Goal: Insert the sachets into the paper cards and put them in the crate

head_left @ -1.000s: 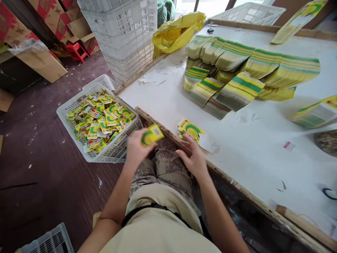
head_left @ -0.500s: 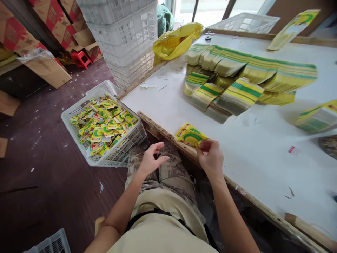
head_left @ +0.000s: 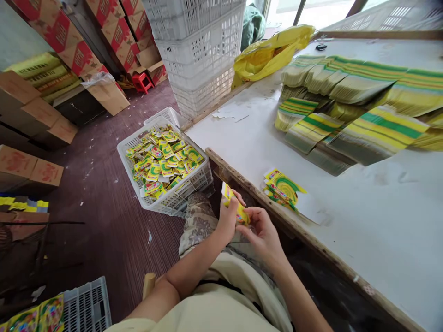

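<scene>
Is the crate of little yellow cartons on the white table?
No, the crate of cartons stands beside the white table, off its top.

seemingly a packing workshop, with stacked crates [head_left: 204,50] and cartons [head_left: 81,57]

Just the one view here: the camera is worn on the head and pointed forward and steeply down, so the lap, both forearms and the near table edge [head_left: 294,217] are seen pretty close up, with the stacked boxes [head_left: 81,57] caught farther off.

Daylight from windows [head_left: 282,16], blown out; floor [head_left: 138,249] dim; edges stretched, softly blurred.
</scene>
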### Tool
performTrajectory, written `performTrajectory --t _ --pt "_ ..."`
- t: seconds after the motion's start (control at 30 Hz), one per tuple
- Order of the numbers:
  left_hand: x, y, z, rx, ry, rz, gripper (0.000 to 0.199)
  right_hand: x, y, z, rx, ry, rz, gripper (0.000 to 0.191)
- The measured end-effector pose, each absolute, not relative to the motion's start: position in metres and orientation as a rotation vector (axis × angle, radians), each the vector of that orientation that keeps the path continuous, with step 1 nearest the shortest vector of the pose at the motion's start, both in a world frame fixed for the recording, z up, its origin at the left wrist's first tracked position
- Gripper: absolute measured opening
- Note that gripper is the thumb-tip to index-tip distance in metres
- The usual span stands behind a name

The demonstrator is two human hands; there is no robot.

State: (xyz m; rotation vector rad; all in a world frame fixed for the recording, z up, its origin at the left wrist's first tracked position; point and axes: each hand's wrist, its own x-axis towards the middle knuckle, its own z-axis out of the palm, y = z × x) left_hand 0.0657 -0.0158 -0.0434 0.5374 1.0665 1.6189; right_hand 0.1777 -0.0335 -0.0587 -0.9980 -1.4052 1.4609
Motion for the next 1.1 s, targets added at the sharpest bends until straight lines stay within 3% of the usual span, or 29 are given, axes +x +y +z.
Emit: performTrajectory --t 0.1,0.3,0.47,0.6,0.7,0.77,0.83,1.0,1.1 --pt "0.061 -0.020 -0.048 0.681 1.008 1.500 0.064 0.189 -0.026 -0.058 -1.030 -1.280 1.457 0.034" --pt "0.044 -0.019 -0.052 0.747 1.149 1.347 0.044 0.216 -0.022 -0.059 -1.203 -1.378 1.292 0.018" --pt "0.010 -0.017 -0.029 1.151 1.116 1.283 0.068 0.234 -0.011 -0.052 -1.207 -1.855 0.694 0.019" --pt "0.003 -0.020 -0.017 1.647 1.262 0.867 0.098 0.227 -0.012 -0.044 -0.986 -2.194 0.517 0.030" --pt "0.014 -0.025 -0.026 1.702 1.316 0.671 0.084 0.214 -0.019 -0.042 -0.992 -2.109 0.526 0.036" --pt "0.022 -0.029 -0.034 1.695 1.391 0.691 0.072 0.209 -0.022 -0.043 -1.115 -1.825 0.584 0.057" --pt "0.030 -0.033 -0.038 1.741 1.419 0.712 0.074 0.206 -0.023 -0.048 -1.179 -1.545 0.804 0.072" --pt "0.043 -0.042 -0.037 1.903 1.275 0.673 0.083 0.201 -0.024 -0.062 -1.107 -1.286 1.672 0.054" --pt "0.044 -0.044 -0.040 1.935 1.284 0.665 0.077 0.199 -0.026 -0.063 -1.057 -1.258 1.782 0.053"
